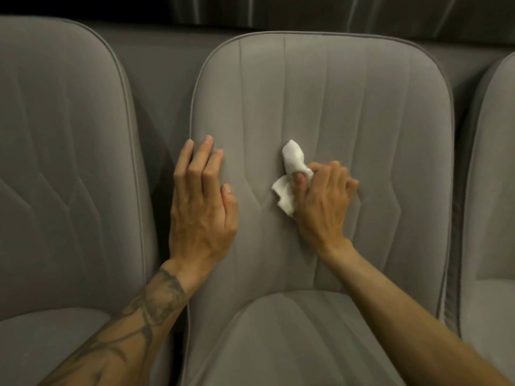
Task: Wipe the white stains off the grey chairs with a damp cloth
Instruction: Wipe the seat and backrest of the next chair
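A grey upholstered chair (348,101) fills the middle of the head view, its backrest facing me and its seat below. My right hand (323,201) grips a small white cloth (291,162) wrapped over one finger and presses it against the middle of the backrest. A loose flap of the cloth hangs below the thumb. My left hand (202,201) lies flat with fingers spread on the backrest's left edge, holding nothing. I see no white stain on the fabric around the cloth.
A second grey chair (64,151) stands close on the left, and the edge of a third (493,176) shows at the right. Narrow dark gaps separate them. A dark curtain (334,9) hangs behind the row.
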The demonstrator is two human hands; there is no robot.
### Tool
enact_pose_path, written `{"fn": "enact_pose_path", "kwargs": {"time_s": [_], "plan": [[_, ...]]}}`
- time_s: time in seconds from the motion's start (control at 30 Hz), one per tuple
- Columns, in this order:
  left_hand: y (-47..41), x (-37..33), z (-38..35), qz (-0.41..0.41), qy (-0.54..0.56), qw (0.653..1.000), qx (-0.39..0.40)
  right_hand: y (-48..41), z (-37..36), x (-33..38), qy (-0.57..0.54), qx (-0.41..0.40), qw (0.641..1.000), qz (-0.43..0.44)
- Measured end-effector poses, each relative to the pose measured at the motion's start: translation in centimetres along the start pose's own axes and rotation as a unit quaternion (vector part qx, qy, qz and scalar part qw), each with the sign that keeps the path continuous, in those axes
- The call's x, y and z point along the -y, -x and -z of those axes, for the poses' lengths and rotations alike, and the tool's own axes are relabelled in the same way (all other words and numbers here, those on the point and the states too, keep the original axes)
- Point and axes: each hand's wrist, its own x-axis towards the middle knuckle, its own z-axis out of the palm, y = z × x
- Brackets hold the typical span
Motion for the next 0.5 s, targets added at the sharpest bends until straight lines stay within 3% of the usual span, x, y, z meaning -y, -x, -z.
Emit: {"fn": "enact_pose_path", "kwargs": {"time_s": [0.13, 0.2, 0.37, 0.5], "plan": [[0.0, 0.0, 0.1, -0.001, -0.001, 1.000, 0.002, 4.0, 0.0, 2.7, -0.042, 0.059, 0.994, 0.077], [0.0, 0.0, 0.1, -0.001, 0.001, 1.000, 0.003, 2.8, 0.5, 1.5, -0.035, 0.048, 0.993, 0.100], [0.0, -0.1, 0.1, 0.001, 0.002, 1.000, -0.003, -1.2, 0.5, -1.0, 0.020, -0.031, 0.999, -0.015], [0.0, 0.0, 0.0, -0.003, 0.002, 1.000, 0.001, 3.8, -0.6, 3.8, -0.032, 0.016, 0.997, 0.063]]}}
